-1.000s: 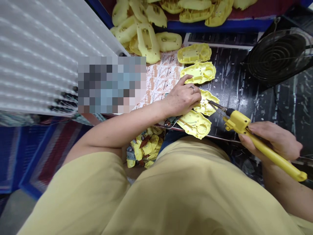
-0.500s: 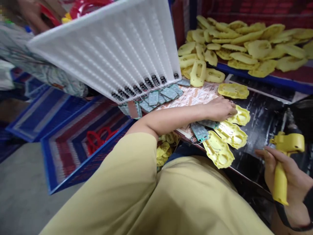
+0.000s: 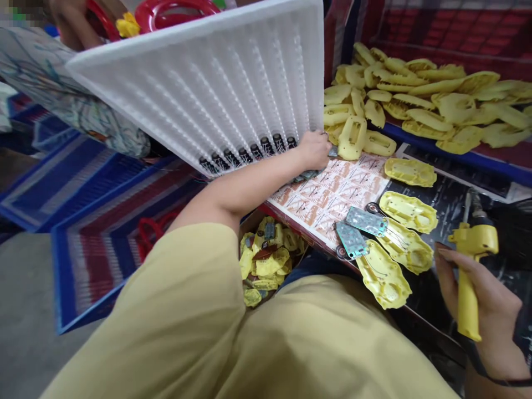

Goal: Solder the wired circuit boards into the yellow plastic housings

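My left hand is at the lower right corner of a white foam tray, with its fingers curled down; what they hold, if anything, is hidden. Black round parts with thin wires line the tray's lower edge. In my right hand is a yellow pistol-shaped soldering gun, its metal tip pointing away from me. Left of it lie several yellow plastic shell halves, hollow side up. Two green circuit boards with wired round speakers rest by the nearer shells.
A crate of yellow shell parts stands at the back right. Below the table is a box of yellow pieces. Blue and red crates fill the left. Another person's arm is at the top left, by red plastic parts.
My left hand has moved from the yellow shells leftward to the tray's corner. A board with a round speaker now shows uncovered by the shells. The right hand still holds the soldering gun.
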Tool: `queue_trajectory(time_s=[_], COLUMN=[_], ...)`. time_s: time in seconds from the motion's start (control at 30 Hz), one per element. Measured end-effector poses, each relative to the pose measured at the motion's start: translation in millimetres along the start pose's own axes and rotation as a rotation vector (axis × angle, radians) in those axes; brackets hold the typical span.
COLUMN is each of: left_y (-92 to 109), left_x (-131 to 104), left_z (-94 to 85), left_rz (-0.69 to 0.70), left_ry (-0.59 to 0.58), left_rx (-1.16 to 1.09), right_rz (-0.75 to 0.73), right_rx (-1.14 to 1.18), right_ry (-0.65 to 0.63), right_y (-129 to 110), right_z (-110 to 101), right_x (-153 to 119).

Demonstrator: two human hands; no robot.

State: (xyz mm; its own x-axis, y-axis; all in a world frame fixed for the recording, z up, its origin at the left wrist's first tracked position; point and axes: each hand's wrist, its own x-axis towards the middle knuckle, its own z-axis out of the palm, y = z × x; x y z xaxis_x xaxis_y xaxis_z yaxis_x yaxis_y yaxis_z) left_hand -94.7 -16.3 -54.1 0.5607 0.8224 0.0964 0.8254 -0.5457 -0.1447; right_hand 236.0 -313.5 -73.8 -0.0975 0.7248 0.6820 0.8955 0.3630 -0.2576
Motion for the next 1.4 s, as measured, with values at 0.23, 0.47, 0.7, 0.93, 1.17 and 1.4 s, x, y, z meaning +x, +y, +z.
queue_trajectory(time_s=[0.23, 0.47, 0.7, 0.93, 1.17, 1.4], left_y=[-36.7, -79.6, -54.9, -29.8, -45.6, -37.0], left_x=[16.4, -6.3, -5.3, -14.6, -1.0, -8.1], left_z=[9.5, 2.4, 1.8, -17.1, -14.9, -32.8], left_rz=[0.132, 0.061, -0.020, -0.014, -0.003, 0.199], left_ry=[0.052, 0.378, 0.541, 0.271, 0.046, -0.248], left_rx=[-0.180, -1.011, -1.178, -1.491, -1.720, -1.599], right_rz=[-0.096, -0.071, -0.105, -0.082, -0.124, -0.110], right_rx=[-0.104, -0.079, -0.003, -0.044, -0.053, -0.024], right_ry=[0.026, 0.029, 0.002, -0.011, -0.006, -0.006], right_y=[-6.8, -4.3, -18.0, -17.9, -22.5, -23.3], right_z=[-10.5, -8.6, -6.4, -9.2, -3.7, -3.1], right_x=[5.0, 5.3, 15.1, 6.5, 15.7, 15.4])
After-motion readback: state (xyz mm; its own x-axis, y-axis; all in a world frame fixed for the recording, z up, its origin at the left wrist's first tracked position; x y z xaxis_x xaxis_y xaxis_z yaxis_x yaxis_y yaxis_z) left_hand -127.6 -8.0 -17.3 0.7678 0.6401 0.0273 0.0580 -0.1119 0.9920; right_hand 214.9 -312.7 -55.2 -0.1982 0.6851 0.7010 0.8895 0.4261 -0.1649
